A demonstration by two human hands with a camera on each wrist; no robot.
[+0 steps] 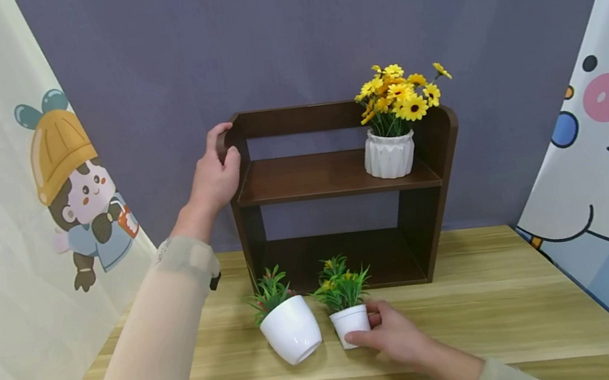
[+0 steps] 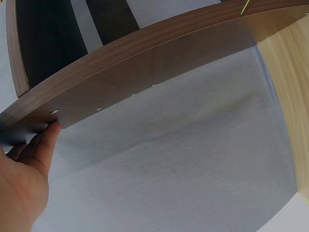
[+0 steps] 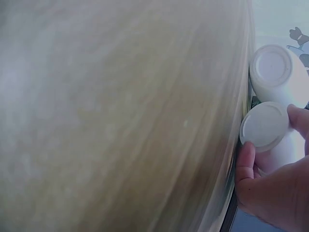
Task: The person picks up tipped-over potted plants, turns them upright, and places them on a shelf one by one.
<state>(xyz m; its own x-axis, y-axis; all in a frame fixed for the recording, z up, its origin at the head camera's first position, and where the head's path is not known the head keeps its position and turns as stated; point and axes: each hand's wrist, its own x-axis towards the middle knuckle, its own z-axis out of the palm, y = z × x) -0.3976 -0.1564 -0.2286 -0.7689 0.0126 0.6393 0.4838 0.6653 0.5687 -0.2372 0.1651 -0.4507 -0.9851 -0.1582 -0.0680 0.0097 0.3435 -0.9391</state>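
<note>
A dark brown two-tier shelf (image 1: 332,175) stands on the wooden table. My left hand (image 1: 217,173) grips its left side panel near the top, fingers against the panel's outer face (image 2: 120,72) in the left wrist view. My right hand (image 1: 393,332) pinches a small white pot (image 1: 351,324) with a green and yellow plant between thumb and fingers. The pot's round base (image 3: 264,125) faces the right wrist camera. Left of it, a larger white pot (image 1: 291,329) with a red-flecked green plant lies tilted on the table.
On the shelf's upper tier, at the right, stands a ribbed white pot (image 1: 390,154) of yellow flowers (image 1: 400,91). Behind hangs a grey-blue curtain (image 1: 276,32). Cartoon-printed cloths flank the wooden table (image 1: 522,314) on both sides.
</note>
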